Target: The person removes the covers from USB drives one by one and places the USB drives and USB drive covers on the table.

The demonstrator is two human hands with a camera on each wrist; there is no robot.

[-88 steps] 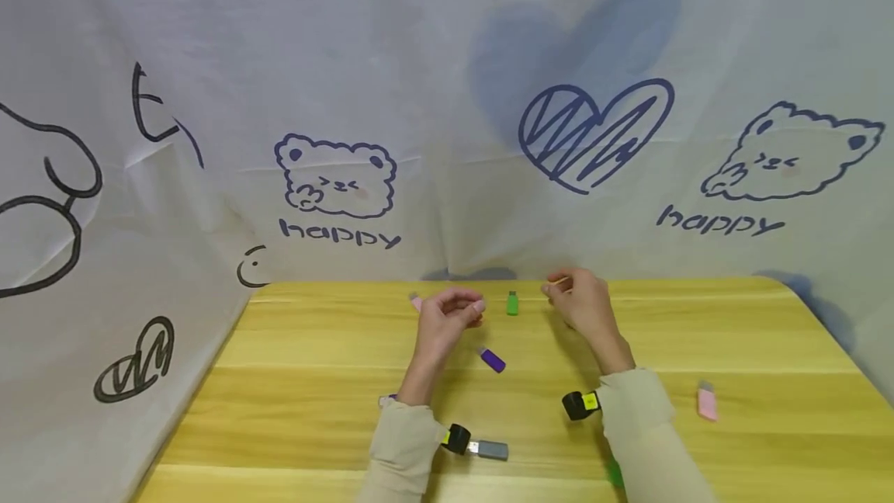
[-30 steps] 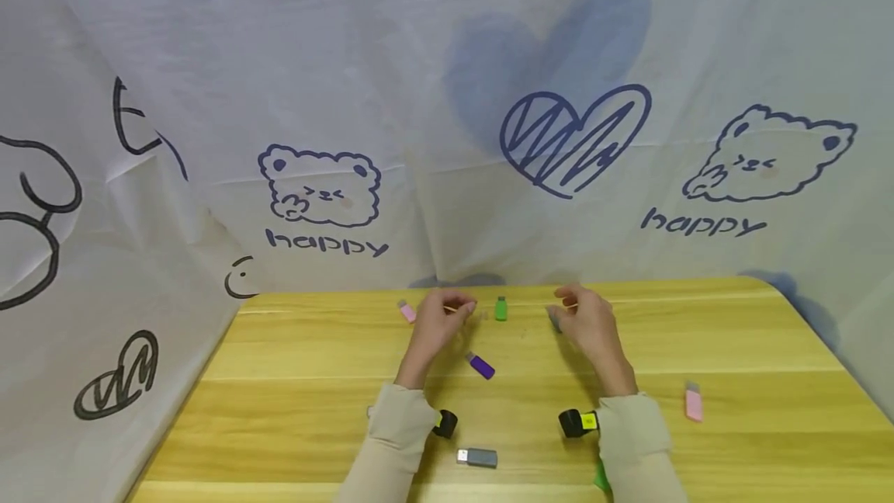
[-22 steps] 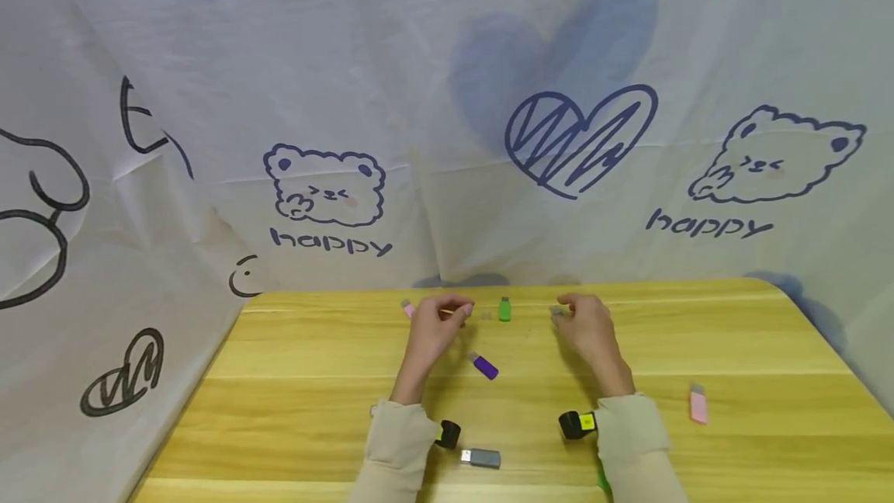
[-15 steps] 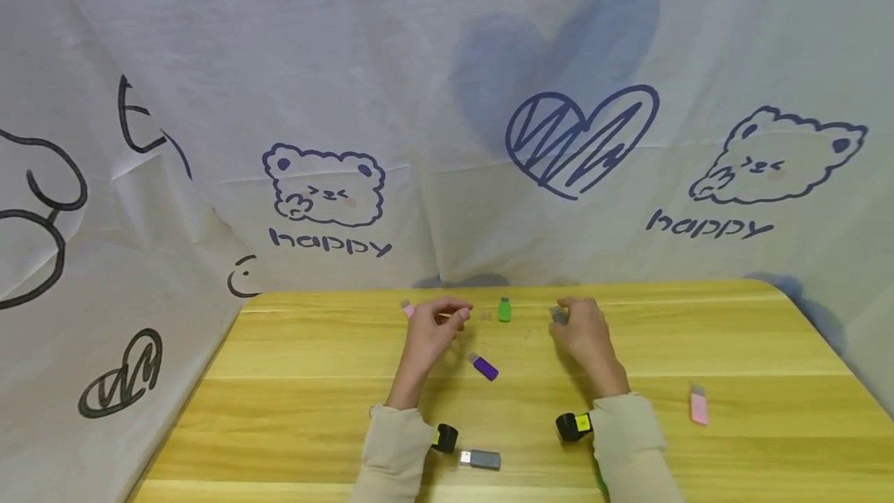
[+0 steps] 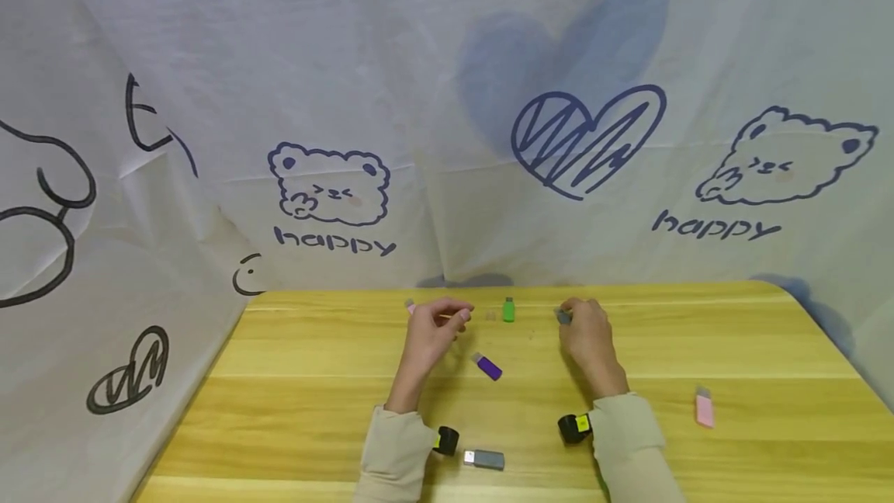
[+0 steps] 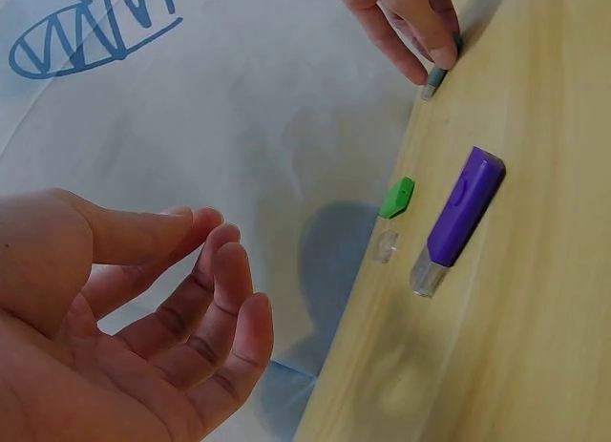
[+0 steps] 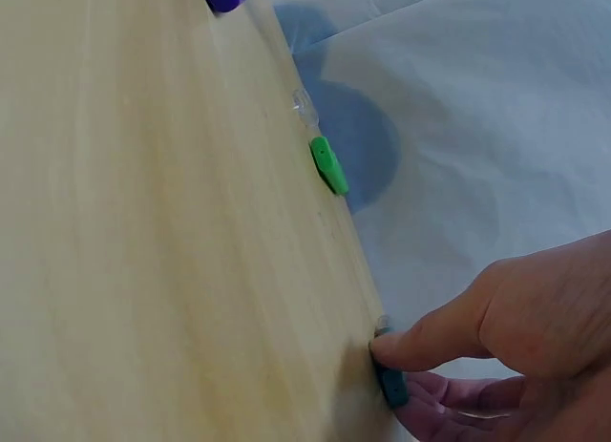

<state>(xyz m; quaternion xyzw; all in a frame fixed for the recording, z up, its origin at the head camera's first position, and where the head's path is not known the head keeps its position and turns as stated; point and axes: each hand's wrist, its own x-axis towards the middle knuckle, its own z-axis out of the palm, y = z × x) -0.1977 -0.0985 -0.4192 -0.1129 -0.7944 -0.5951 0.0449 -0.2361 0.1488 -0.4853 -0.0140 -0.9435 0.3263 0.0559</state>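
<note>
My right hand (image 5: 589, 340) pinches a small dark grey USB stick (image 7: 389, 380) with a clear cap, close at the table's far edge. Its thumb lies on one side of the stick, fingers on the other. Above the table at the left, my left hand (image 6: 162, 308) has loosely bent fingers with nothing between them. A green USB stick (image 5: 508, 310) lies between the hands, beside a small clear cap (image 6: 386, 246). Nearer to me is a purple USB stick (image 6: 468, 208) with a clear cap on its end.
A larger grey USB stick (image 5: 485, 459) lies in front, between the sleeves. One pink USB stick (image 5: 705, 408) lies at the right; another pink stick (image 5: 410, 307) is partly hidden behind my left hand. White printed cloth (image 5: 447, 138) stands along the table's far and side edges.
My right hand has lowered, and the grey stick in its fingers has come down to the tabletop. A clear cap now shows beside the green stick. The left hand has barely moved.
</note>
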